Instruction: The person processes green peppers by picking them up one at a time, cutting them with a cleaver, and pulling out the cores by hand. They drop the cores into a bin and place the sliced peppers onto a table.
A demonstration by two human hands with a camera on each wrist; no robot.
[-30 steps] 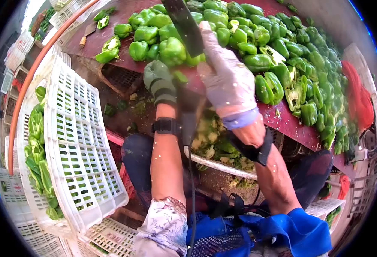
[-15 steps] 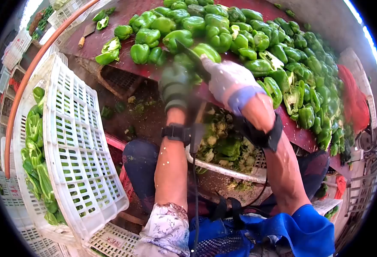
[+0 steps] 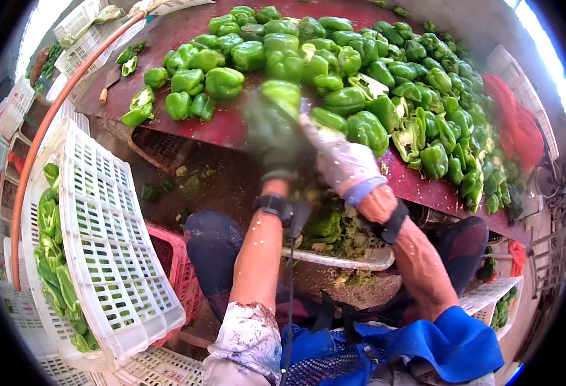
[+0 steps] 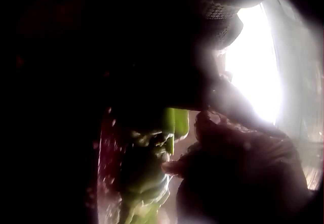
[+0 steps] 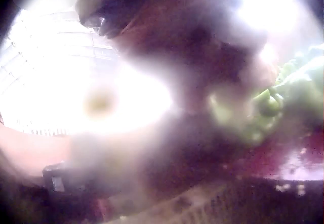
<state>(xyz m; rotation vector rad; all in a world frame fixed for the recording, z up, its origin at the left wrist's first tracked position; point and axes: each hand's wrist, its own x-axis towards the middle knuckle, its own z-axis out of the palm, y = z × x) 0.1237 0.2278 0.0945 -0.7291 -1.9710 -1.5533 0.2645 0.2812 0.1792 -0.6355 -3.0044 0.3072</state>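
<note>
We are now seeing a pepper (image 3: pixel 284 94) against our blurred left hand (image 3: pixel 271 136), over the table (image 3: pixel 226 127); whether we are gripping it, we cannot tell. The knife is no longer showing clearly by our right hand (image 3: pixel 347 159), whose hold we cannot tell either; we are probably starting on that pepper.

A blurred, dark-green-gloved left hand (image 3: pixel 273 140) holds a glossy green bell pepper (image 3: pixel 282 95) close to the white-gloved right hand (image 3: pixel 346 159) on my head feed; beyond, I see heaped green bell peppers (image 3: pixel 402 71) covering much of a dark red tabletop (image 3: pixel 222 132).
</note>
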